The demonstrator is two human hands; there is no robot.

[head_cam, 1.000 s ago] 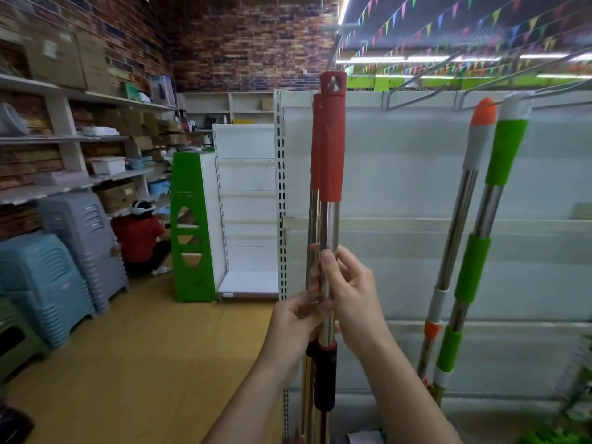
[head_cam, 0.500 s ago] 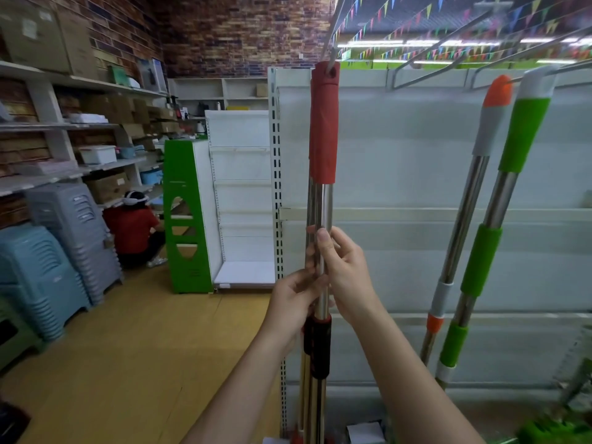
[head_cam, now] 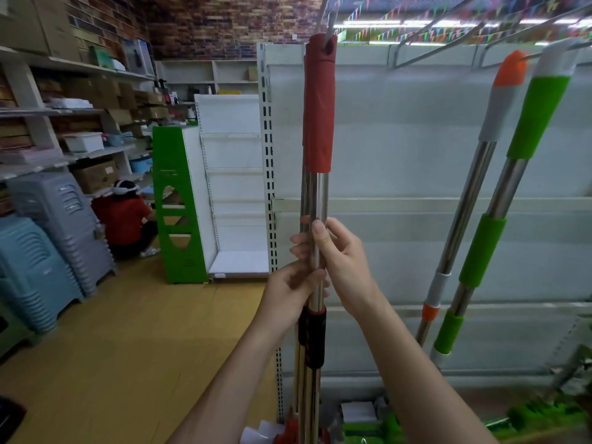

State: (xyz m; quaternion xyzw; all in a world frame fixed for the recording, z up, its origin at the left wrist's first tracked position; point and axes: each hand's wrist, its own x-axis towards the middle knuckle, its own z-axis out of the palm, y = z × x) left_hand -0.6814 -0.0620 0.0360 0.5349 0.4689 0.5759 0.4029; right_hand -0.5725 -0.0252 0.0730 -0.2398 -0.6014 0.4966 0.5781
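Shelf wall: a white back panel was seen behind everything, with a wire hook jutting out at the top.
Red pole: a steel pole with a red sleeve was held upright, long axis vertical, its eyelet right at the hook; whether it was threaded could not be told.
Neighbours: a green pole and an orange-tipped pole were hung slanting, well apart to the right.
Right grip: closed round the steel shaft, thumb laid along it.
Left grip: wrapped round the shaft just below, above the black collar.
Coming move: judged to turn on the eyelet, straight up the pole from both grips, the right one nearer.
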